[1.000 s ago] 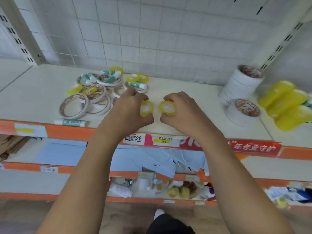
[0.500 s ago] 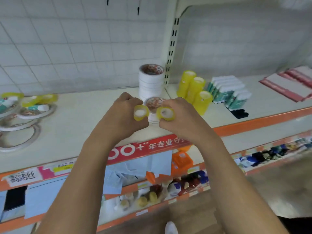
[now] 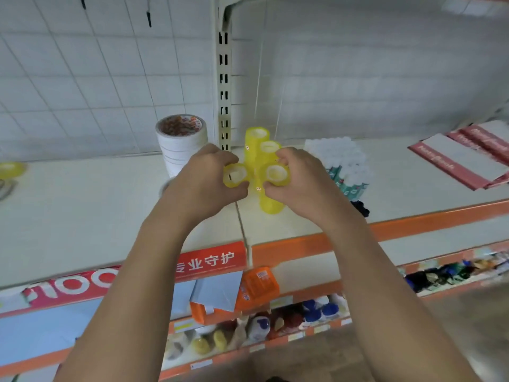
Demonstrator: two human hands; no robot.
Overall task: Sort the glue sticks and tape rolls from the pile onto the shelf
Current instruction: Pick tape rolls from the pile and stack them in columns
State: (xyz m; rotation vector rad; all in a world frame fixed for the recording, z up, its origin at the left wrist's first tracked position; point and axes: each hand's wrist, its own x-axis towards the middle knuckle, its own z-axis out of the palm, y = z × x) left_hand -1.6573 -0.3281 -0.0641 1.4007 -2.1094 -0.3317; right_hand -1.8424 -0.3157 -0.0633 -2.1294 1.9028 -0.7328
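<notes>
1. Left hand (image 3: 203, 183): our fingers and thumb curl round the left roll (image 3: 235, 175), a small yellow tape roll pinched at its rim, hole facing up.
2. Right hand (image 3: 301, 186): the same pinch on the right roll (image 3: 275, 173), also yellow, hole up.
3. Front column (image 3: 271, 206): an upright stack of like yellow rolls, directly under the right roll. We cannot tell whether roll and column touch.
4. Rear columns (image 3: 257, 136): two more upright yellow stacks, just beyond the gap between our two grips.
5. Governing relation, as we judge it: the right roll sits above the front column with its axis in line with the column's upright axis, so the right hand is the nearer and needs only to lower and let go. The left roll hangs just beside that column, to its left, and would have to cross over or go to a rear column.
6. White tape stack (image 3: 180, 142): beyond the left grip, near it.
7. Glue sticks (image 3: 345, 168): a packed block just right of the right grip.
8. Shelf (image 3: 82, 208): carries every stack listed.
</notes>
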